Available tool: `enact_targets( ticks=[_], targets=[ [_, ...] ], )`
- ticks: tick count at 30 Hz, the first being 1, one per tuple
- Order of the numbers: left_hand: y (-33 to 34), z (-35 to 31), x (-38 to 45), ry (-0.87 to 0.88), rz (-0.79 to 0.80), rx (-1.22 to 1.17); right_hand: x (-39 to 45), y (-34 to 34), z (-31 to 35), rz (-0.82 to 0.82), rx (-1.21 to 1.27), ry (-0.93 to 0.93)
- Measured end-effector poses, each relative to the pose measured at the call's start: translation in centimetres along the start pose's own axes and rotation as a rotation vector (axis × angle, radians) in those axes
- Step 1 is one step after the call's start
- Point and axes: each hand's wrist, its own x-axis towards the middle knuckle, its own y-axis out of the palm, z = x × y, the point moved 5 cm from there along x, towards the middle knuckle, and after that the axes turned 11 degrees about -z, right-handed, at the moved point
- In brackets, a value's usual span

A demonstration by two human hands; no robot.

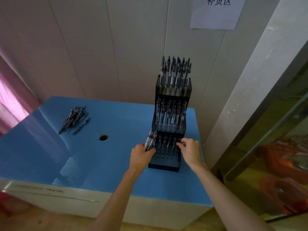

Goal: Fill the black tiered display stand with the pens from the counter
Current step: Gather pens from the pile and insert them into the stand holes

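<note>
Black tiered display stand point(170, 124) on the blue tabletop point(116, 164): top and middle tiers full, bottom tier mostly open holes. Left hand point(141, 155) grips a pen bundle point(150, 140) beside it; right hand point(191, 150) pinches one pen into the back row. A loose pile point(75, 119) remains well apart, so the task seems roughly two-thirds done.

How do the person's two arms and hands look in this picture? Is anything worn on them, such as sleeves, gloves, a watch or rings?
Both forearms are bare up to the bottom edge of the picture; no sleeve shows. The left hand and the right hand wear no gloves. No watch, bracelet or band shows on either wrist. No ring can be seen, though the fingers are small and somewhat blurred.
</note>
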Motion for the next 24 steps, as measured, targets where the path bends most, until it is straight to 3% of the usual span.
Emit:
enact_targets(
  ticks=[7, 24],
  targets=[
    [0.5, 0.5, -0.2, 0.019, 0.042, 0.026, 0.4, -0.2, 0.2, 0.010, -0.040, -0.102],
    [1.7, 0.8, 0.4, 0.003, 0.073, 0.019, 0.3, -0.8, -0.7, 0.016, -0.061, 0.119]
  ],
)
